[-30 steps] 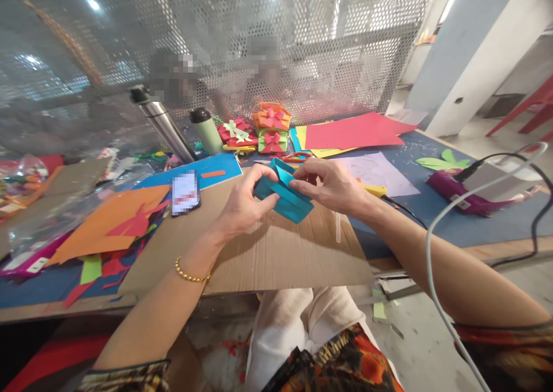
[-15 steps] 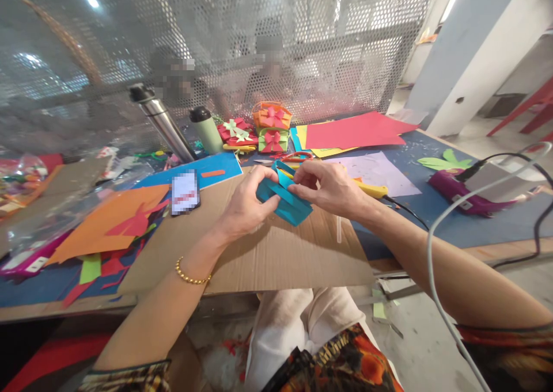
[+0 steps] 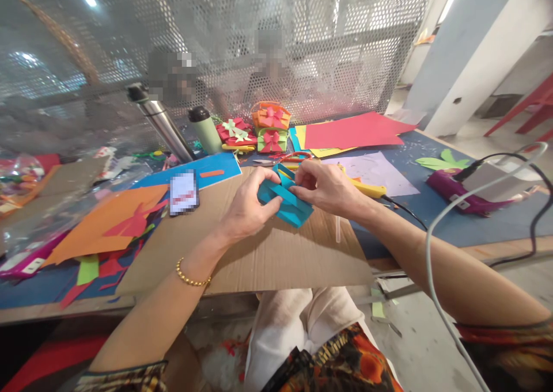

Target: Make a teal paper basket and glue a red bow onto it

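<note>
A folded blue paper box (image 3: 294, 212) is held between my two hands above a cardboard sheet (image 3: 242, 265). My left hand (image 3: 247, 206) grips its left side, thumb on the near face and fingers round the back. On the right, the thumb and fingers of my right hand (image 3: 324, 186) pinch the box's upper edge. Just beyond my right hand lies a yellow glue gun (image 3: 369, 189) with a black cord. Red-handled scissors (image 3: 298, 157) rest behind the box. A clear glue stick (image 3: 338, 229) lies on the cardboard.
Finished paper baskets (image 3: 272, 128), a green bottle (image 3: 205, 130) and a steel flask (image 3: 162, 124) stand at the back. Red paper (image 3: 358, 130) lies back right. A phone (image 3: 184, 192) and orange paper (image 3: 108, 216) are left. A white cable (image 3: 436, 288) crosses near my right forearm.
The blue box has tilted slightly in my hands, showing more of its folded flap. Both hands keep their hold and have barely shifted.
</note>
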A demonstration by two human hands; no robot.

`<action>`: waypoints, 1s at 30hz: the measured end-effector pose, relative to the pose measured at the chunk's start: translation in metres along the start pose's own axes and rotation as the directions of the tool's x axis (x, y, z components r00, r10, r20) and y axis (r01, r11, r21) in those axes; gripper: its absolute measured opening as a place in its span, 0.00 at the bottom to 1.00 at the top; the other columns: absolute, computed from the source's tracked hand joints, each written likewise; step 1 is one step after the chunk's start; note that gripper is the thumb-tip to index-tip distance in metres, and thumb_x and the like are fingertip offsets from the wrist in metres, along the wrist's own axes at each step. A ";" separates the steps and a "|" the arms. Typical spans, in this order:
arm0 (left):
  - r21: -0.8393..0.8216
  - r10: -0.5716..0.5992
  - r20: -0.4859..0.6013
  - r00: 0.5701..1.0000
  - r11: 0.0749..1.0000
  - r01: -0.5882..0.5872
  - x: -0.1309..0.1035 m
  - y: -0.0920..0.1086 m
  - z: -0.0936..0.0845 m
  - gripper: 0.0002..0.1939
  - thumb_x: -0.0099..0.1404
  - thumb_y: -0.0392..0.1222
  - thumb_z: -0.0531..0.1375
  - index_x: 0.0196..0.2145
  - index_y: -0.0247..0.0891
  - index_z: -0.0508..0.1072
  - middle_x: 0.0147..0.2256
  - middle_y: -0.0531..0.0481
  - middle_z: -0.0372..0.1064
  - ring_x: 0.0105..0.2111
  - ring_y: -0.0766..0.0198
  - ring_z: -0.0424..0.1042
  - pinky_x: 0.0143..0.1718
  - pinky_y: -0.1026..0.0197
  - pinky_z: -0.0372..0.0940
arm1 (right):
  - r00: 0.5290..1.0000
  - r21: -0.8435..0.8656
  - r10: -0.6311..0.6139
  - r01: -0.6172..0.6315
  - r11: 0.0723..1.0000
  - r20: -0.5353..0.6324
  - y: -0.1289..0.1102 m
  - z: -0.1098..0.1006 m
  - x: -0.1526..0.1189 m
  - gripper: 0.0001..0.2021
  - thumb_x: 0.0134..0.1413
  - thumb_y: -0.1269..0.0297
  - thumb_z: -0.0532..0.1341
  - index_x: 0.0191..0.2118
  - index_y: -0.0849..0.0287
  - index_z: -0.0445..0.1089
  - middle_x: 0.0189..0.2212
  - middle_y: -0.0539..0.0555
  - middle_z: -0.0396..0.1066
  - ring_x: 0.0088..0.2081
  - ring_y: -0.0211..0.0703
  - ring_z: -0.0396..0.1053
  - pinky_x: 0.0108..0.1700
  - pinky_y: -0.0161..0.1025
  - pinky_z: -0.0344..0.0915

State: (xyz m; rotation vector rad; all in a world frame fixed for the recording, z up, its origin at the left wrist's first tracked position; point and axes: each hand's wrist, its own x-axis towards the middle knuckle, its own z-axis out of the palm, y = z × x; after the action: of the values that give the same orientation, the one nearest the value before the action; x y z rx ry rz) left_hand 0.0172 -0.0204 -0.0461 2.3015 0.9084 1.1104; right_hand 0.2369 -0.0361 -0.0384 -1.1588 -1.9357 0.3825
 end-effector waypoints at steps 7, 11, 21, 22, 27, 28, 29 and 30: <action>-0.075 -0.072 0.034 0.997 0.994 0.074 0.000 0.003 0.002 0.14 0.60 0.37 0.63 0.45 0.41 0.69 0.39 0.52 0.70 0.34 0.65 0.67 0.35 0.61 0.63 | 0.998 0.018 -0.049 0.048 0.999 0.035 0.001 0.000 -0.001 0.05 0.50 0.70 0.63 0.30 0.55 0.66 0.24 0.46 0.66 0.27 0.36 0.62 0.32 0.36 0.57; -0.126 -0.097 0.032 0.995 0.987 0.101 0.000 0.003 0.004 0.17 0.59 0.37 0.65 0.45 0.41 0.68 0.40 0.52 0.70 0.35 0.64 0.68 0.36 0.60 0.63 | 0.993 0.039 -0.075 0.072 0.997 0.093 0.004 0.000 -0.001 0.02 0.55 0.69 0.63 0.31 0.57 0.70 0.25 0.48 0.69 0.28 0.37 0.64 0.33 0.36 0.57; -0.517 -0.402 0.082 0.912 0.765 0.384 0.005 0.002 0.002 0.32 0.51 0.35 0.67 0.55 0.39 0.69 0.39 0.50 0.75 0.40 0.60 0.74 0.38 0.61 0.66 | 0.929 -0.128 -0.328 0.351 0.928 0.169 0.003 0.000 -0.007 0.15 0.73 0.64 0.55 0.38 0.61 0.77 0.30 0.55 0.76 0.32 0.41 0.68 0.40 0.41 0.59; -0.552 -0.435 0.098 0.895 0.725 0.413 0.006 0.004 0.001 0.31 0.51 0.35 0.68 0.54 0.38 0.70 0.38 0.51 0.75 0.38 0.61 0.74 0.37 0.61 0.66 | 0.917 -0.177 -0.362 0.389 0.904 0.168 0.002 0.001 -0.008 0.16 0.74 0.61 0.56 0.39 0.62 0.77 0.29 0.55 0.75 0.32 0.42 0.67 0.40 0.42 0.59; -0.692 -0.507 0.186 0.842 0.541 0.479 0.009 0.009 -0.001 0.24 0.55 0.42 0.74 0.47 0.34 0.75 0.38 0.49 0.77 0.35 0.64 0.73 0.36 0.62 0.66 | 0.857 -0.465 -0.491 0.504 0.728 0.160 0.004 0.009 -0.011 0.16 0.75 0.62 0.54 0.40 0.63 0.77 0.33 0.57 0.74 0.33 0.44 0.66 0.43 0.45 0.55; -0.699 -0.516 0.191 0.835 0.525 0.485 0.009 0.008 -0.001 0.24 0.56 0.45 0.75 0.46 0.33 0.76 0.36 0.49 0.76 0.34 0.65 0.72 0.35 0.63 0.65 | 0.843 -0.500 -0.511 0.520 0.692 0.169 0.003 0.011 -0.012 0.16 0.76 0.63 0.53 0.39 0.62 0.76 0.32 0.56 0.74 0.33 0.44 0.66 0.42 0.45 0.54; -0.703 -0.521 0.191 0.832 0.519 0.486 0.009 0.006 0.000 0.25 0.55 0.47 0.77 0.44 0.33 0.77 0.35 0.50 0.76 0.32 0.66 0.72 0.34 0.63 0.65 | 0.830 -0.528 -0.528 0.533 0.661 0.178 0.002 0.013 -0.013 0.17 0.76 0.64 0.53 0.38 0.61 0.76 0.32 0.56 0.73 0.33 0.44 0.65 0.42 0.45 0.53; -0.705 -0.520 0.189 0.833 0.519 0.484 0.009 0.004 0.001 0.26 0.53 0.50 0.79 0.43 0.33 0.77 0.34 0.50 0.76 0.32 0.66 0.71 0.34 0.63 0.65 | 0.820 -0.550 -0.543 0.542 0.635 0.182 0.000 0.015 -0.014 0.17 0.76 0.65 0.53 0.37 0.60 0.75 0.31 0.55 0.73 0.33 0.44 0.65 0.42 0.46 0.53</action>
State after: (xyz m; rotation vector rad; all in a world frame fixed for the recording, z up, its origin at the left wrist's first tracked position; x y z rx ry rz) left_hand 0.0237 -0.0169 -0.0399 1.2273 0.8497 1.0013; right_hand 0.2285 -0.0459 -0.0545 -0.8360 -2.3618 -0.5925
